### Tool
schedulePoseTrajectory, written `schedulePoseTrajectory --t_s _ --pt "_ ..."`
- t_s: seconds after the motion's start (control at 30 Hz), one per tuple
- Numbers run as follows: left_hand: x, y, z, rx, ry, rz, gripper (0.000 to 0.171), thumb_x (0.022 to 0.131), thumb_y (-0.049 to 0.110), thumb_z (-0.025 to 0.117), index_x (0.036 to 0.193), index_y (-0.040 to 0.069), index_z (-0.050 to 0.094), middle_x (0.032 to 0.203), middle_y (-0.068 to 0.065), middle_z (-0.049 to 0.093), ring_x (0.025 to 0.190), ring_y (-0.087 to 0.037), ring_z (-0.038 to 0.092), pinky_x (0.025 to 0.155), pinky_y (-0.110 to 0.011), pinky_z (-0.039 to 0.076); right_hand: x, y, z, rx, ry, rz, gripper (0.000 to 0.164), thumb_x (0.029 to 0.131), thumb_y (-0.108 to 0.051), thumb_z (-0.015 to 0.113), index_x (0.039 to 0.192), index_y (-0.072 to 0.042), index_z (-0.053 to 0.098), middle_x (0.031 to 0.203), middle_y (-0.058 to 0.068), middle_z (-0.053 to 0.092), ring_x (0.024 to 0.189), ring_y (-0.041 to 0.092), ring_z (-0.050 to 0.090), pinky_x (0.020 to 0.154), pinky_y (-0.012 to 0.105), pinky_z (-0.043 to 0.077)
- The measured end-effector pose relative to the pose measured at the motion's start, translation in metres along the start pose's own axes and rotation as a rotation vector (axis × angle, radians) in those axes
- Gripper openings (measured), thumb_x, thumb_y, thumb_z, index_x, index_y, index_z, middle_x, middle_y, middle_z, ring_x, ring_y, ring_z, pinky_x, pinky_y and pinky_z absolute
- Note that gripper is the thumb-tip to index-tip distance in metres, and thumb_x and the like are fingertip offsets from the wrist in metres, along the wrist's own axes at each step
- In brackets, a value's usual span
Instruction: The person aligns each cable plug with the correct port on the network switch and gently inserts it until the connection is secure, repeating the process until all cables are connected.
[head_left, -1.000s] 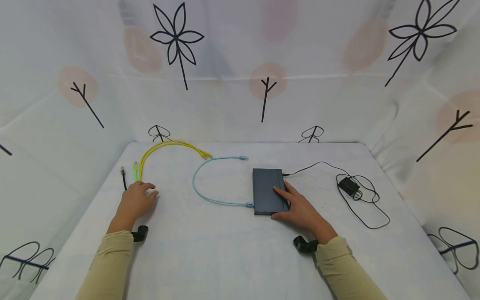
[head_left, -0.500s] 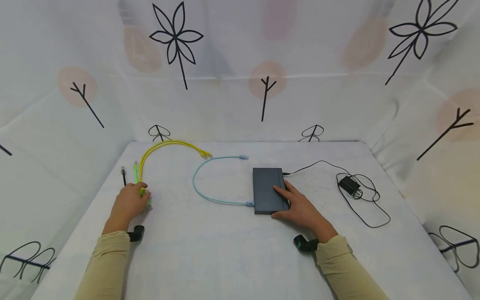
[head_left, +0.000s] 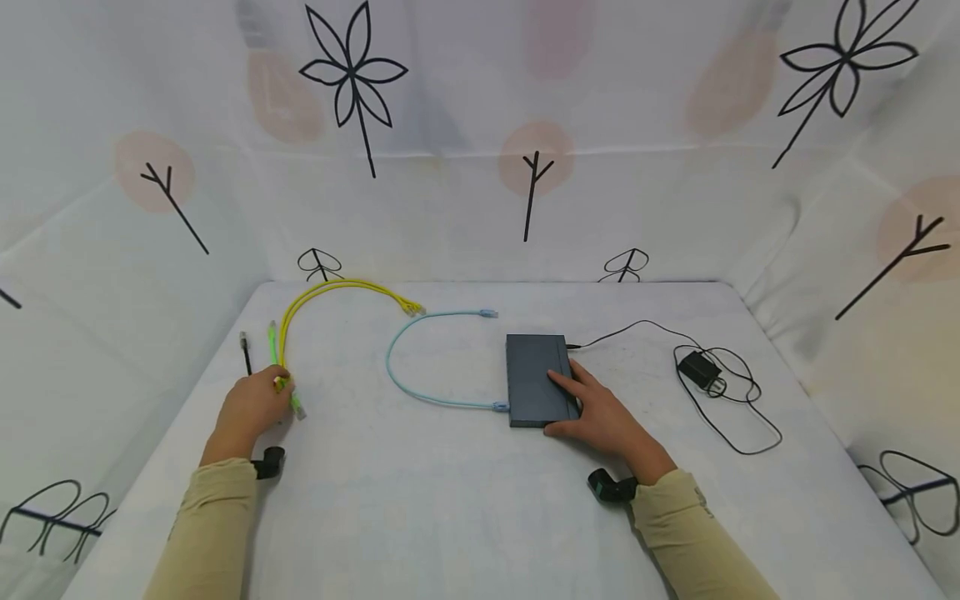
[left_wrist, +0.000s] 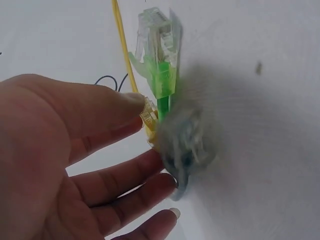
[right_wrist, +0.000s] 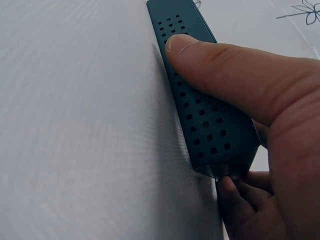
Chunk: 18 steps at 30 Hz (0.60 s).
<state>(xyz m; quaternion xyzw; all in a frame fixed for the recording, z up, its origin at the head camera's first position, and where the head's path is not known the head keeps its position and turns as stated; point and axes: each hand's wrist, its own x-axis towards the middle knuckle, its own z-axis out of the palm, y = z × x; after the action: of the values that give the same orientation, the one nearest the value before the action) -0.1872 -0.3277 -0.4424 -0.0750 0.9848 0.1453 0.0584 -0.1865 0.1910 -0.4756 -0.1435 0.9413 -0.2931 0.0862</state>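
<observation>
In the head view, my left hand (head_left: 251,408) is at the table's left, pinching a plug end of the yellow network cables (head_left: 341,285) between thumb and fingers. The left wrist view shows this yellow plug (left_wrist: 149,114) at the thumb tip. Beside it lies a green network cable's clear plug (left_wrist: 159,52), and a blurred plug is near the fingers. My right hand (head_left: 603,421) grips the dark network switch (head_left: 536,379), thumb on its perforated side (right_wrist: 200,120) and fingers on the top and end. A light-blue network cable (head_left: 390,358) meets the switch's left side.
A thin black cord runs from the switch to a black power adapter (head_left: 699,369) lying in loose coils at the right. A black cable end (head_left: 246,354) pokes out beyond my left hand. White patterned cloth walls (head_left: 450,208) stand around the table's back and sides.
My left hand has drawn back slightly, and its fingers have closed on the yellow plug. The green plug now shows beside the hand. My right hand and the switch have stayed in place.
</observation>
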Motion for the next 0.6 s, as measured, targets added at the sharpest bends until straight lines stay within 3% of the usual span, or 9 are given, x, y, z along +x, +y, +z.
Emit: schedulePoseTrajectory --t_s 0.2,0.4,0.6 --pt "0.0013 -0.0021 -0.0011 -0.012 -0.007 -0.011 0.035 0.093 0.010 0.045 0.124 -0.004 0.054 0.108 -0.027 0.063 0.077 -0.028 0.058 0.060 -0.035 0.046 0.0002 0.0005 -0.0007 -0.004 0.002 -0.002 0.093 0.074 -0.050 0.080 0.151 -0.023 0.036 0.162 0.017 0.012 0.144 0.047 0.023 0.106 0.064 0.034" --pt "0.0010 -0.0026 -0.0013 -0.026 -0.032 -0.043 0.029 0.095 0.012 0.047 0.120 -0.002 0.050 0.100 -0.022 0.062 0.073 -0.026 0.055 0.057 -0.031 0.043 0.0005 0.0020 0.0003 0.001 0.005 -0.001 0.093 0.074 -0.052 0.079 0.151 -0.024 0.036 0.162 0.016 0.012 0.144 0.046 0.023 0.106 0.064 0.033" --pt "-0.0004 -0.0017 -0.0035 -0.081 -0.003 0.028 0.024 0.094 0.016 0.047 0.109 -0.001 0.058 0.095 -0.019 0.063 0.073 -0.024 0.056 0.056 -0.031 0.043 0.0008 0.0034 0.0016 0.002 0.004 0.005 0.093 0.073 -0.052 0.080 0.151 -0.024 0.036 0.162 0.015 0.012 0.144 0.046 0.023 0.106 0.065 0.033"
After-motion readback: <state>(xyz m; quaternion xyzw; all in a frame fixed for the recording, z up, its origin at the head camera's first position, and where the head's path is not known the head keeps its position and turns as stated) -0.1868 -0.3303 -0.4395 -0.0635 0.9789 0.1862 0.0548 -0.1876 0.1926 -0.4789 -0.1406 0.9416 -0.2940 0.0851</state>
